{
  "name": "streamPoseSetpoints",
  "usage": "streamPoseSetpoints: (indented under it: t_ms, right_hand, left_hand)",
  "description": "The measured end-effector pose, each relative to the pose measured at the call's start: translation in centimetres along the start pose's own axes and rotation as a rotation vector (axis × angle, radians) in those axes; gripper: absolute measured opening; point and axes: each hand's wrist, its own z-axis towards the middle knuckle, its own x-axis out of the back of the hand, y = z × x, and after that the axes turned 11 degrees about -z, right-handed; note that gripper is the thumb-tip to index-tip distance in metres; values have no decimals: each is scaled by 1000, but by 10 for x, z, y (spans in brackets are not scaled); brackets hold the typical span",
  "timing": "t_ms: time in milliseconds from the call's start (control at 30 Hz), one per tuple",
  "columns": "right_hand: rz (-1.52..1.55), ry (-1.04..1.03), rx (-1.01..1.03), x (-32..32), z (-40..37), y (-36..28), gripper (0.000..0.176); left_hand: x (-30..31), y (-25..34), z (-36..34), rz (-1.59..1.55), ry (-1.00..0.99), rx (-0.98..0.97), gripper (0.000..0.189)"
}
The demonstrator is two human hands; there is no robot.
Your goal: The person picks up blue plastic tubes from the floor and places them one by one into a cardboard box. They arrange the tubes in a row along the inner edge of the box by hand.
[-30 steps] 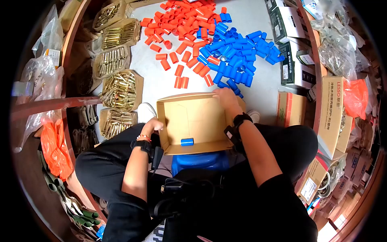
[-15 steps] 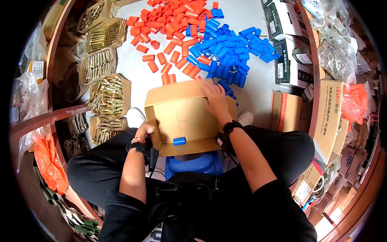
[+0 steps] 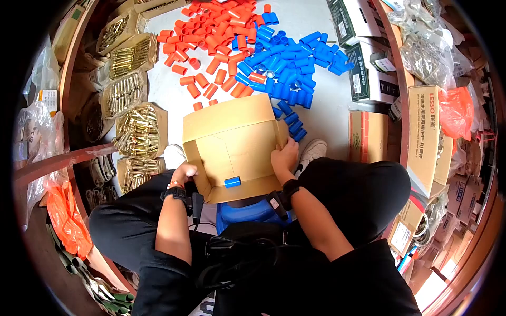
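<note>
Floor (image 3: 329,113), one, pale grey; bare strips on both sides, left between the red tubes and the cartons of brass-coloured fittings (image 3: 163,126), right between the blue tubes and a striped carton (image 3: 377,138). Red tubes (image 3: 211,39), one heap, thinning toward me, the nearest just beyond the box's far edge. Blue tubes (image 3: 289,59), one heap, right of the red, with a short trail running down beside the box to just past my right hand. Cardboard box (image 3: 229,118), one, open side facing up toward me, set between my two hands and between my shoes (image 3: 315,150); near edge above a blue stool (image 3: 250,213), though I cannot tell whether they touch. My right hand (image 3: 285,156), one, half curled, gripping the box's right wall; some fingertips hidden behind the cardboard. My left hand (image 3: 184,173), one, curled at the left wall, thumb at the edge, remaining fingers mostly out of sight. Single blue tube (image 3: 232,182), one, lying on its side inside the box by the near wall, between my hands and apart from both; open room on the box's bottom beyond it and to its right.
</note>
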Motion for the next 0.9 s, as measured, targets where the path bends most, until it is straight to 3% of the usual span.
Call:
streamPoseSetpoints:
  t_ms: [167,233,533,800,900]
  right_hand:
    - [3,-78,15,-4,4,5,26]
    - [2,-107,40,-8,12,9,23]
    - [54,-32,207,-9,13,12,28]
    - [12,-164,339,-19,30,14,26]
    - [-1,-183,308,-21,31,17,24]
  left_hand:
    - [13,-22,31,-1,-36,28,30]
    - [-2,13,-12,51,-23,22,35]
    - [-8,26,-30,-43,44,2,33]
    - [-4,7,-29,-191,45,-112,31]
    - [-3,7,-17,-6,53,-50,30]
